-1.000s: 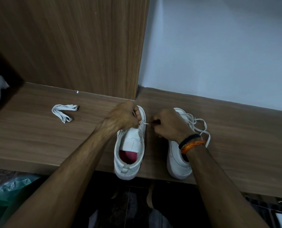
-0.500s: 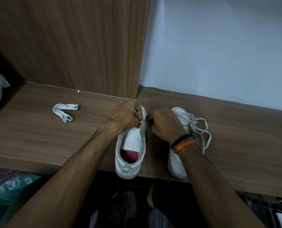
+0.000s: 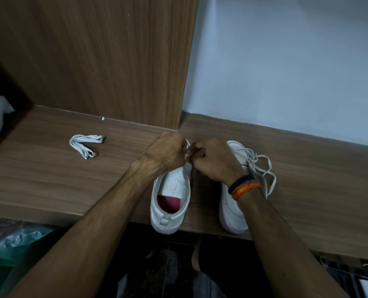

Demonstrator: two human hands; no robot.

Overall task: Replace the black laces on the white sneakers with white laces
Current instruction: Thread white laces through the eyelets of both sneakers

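Over on the left of the wooden table [image 3: 39, 175] lies a folded bundle of white lace [image 3: 86, 145], untouched and well apart from the shoes. Next along, the left hand [image 3: 164, 152] is curled over the toe end of the left sneaker [image 3: 171, 196], fingers bunched as if pinching something small; what it pinches is hidden behind the knuckles. Just beside it, nearly touching, the right hand [image 3: 214, 161] is curled the same way at the sneaker's inner edge, and a sliver of white lace seems to show between the two. I'd say a lace tip is being fed through a low eyelet.

To do this well, I'd keep the left hand steadying the eyelet flap while the right guides the tip straight through, then draw both ends even before moving up a row. The lace is flat, so watch for twists.

Further right, the right sneaker [image 3: 232, 209] already carries white laces [image 3: 262, 166], hanging loose and untied over its side. I see no black laces anywhere.
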